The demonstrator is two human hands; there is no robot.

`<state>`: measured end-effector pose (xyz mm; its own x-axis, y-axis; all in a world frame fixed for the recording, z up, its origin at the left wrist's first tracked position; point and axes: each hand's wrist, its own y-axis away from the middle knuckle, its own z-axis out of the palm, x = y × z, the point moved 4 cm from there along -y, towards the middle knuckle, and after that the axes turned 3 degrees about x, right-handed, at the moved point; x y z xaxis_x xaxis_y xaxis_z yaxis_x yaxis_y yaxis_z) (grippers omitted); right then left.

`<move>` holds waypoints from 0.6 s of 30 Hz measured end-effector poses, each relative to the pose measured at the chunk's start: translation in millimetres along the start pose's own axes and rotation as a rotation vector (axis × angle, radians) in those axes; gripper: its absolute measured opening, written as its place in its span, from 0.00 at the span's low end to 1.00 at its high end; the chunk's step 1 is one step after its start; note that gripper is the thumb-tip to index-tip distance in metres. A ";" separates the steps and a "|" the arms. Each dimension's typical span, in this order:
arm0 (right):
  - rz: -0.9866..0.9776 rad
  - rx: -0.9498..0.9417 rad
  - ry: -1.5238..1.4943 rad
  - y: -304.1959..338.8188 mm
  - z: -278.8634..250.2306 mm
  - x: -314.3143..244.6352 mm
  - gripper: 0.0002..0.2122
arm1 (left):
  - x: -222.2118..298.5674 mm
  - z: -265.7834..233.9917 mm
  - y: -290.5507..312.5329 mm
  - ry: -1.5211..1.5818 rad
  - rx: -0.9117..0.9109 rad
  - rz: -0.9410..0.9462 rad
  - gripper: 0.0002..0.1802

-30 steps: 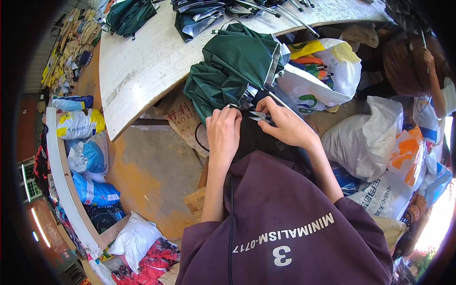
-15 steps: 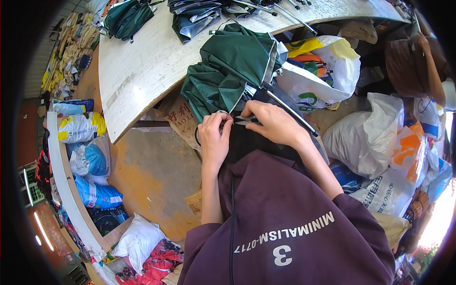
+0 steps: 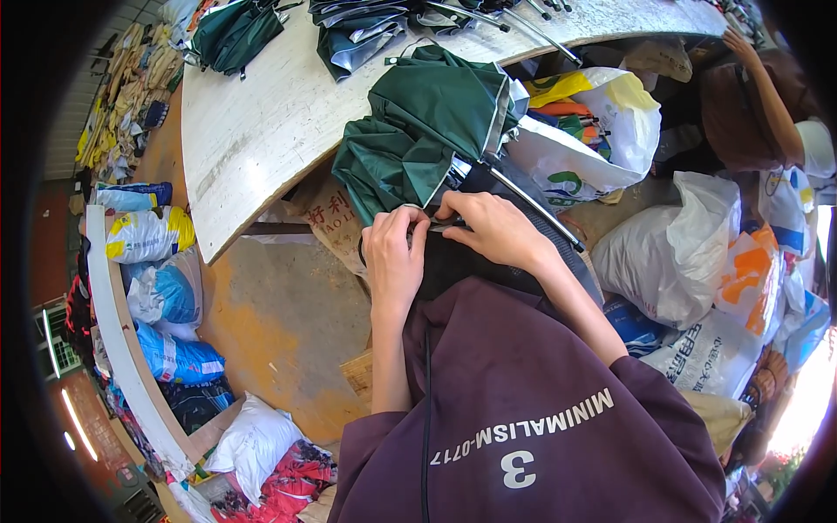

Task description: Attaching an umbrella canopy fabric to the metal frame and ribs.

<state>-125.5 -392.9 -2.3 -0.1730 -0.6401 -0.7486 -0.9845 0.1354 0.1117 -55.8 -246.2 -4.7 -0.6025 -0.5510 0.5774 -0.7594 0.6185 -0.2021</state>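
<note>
A dark green umbrella (image 3: 427, 131), partly folded with a silver lining edge, lies over the near edge of the white table in front of me. Its metal shaft (image 3: 540, 205) slants down to the right. My left hand (image 3: 394, 253) pinches the lower edge of the umbrella's fabric between thumb and fingertips. Close beside it, nearly touching, my right hand (image 3: 493, 228) is closed with thumb and fingers bent together. Whatever it holds is mostly hidden, only a small pale glint showing between the two hands.
More green umbrellas (image 3: 235, 37) lie on the white table (image 3: 253, 122). An open white bag (image 3: 632, 113) of colourful items stands right of the umbrella. Stuffed sacks (image 3: 667, 248) crowd the right side, others (image 3: 179, 353) the left. Another person's arm (image 3: 767, 96) reaches in at the far right.
My right hand has shifted slightly left and down, and the pale pointed thing by its fingers is now mostly covered. The other person's arm has moved up and left.
</note>
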 end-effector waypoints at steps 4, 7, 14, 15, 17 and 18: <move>0.006 0.002 -0.026 -0.6 -0.4 0.4 0.09 | 3.8 -3.3 -0.7 -0.044 0.003 0.014 0.03; -0.017 0.014 -0.011 -2.3 3.2 1.0 0.08 | 4.9 -4.2 -0.5 -0.078 -0.017 0.014 0.04; -0.089 0.100 -0.035 -5.3 10.6 6.1 0.07 | 7.4 -2.5 -0.3 -0.100 0.014 0.035 0.04; -0.085 0.089 -0.042 -5.9 10.6 6.1 0.07 | 6.9 -2.4 0.3 -0.110 0.017 0.042 0.03; -0.079 0.067 -0.058 -7.0 10.6 6.3 0.07 | 6.3 -2.8 1.3 -0.132 0.024 0.057 0.03; -0.078 0.067 -0.058 -7.5 11.3 7.8 0.07 | 6.3 -3.3 1.5 -0.132 0.024 0.057 0.03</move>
<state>-119.1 -390.4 -16.4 -0.0917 -0.6060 -0.7901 -0.9904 0.1378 0.0092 -60.0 -247.0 1.2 -0.6703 -0.5855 0.4560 -0.7280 0.6378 -0.2512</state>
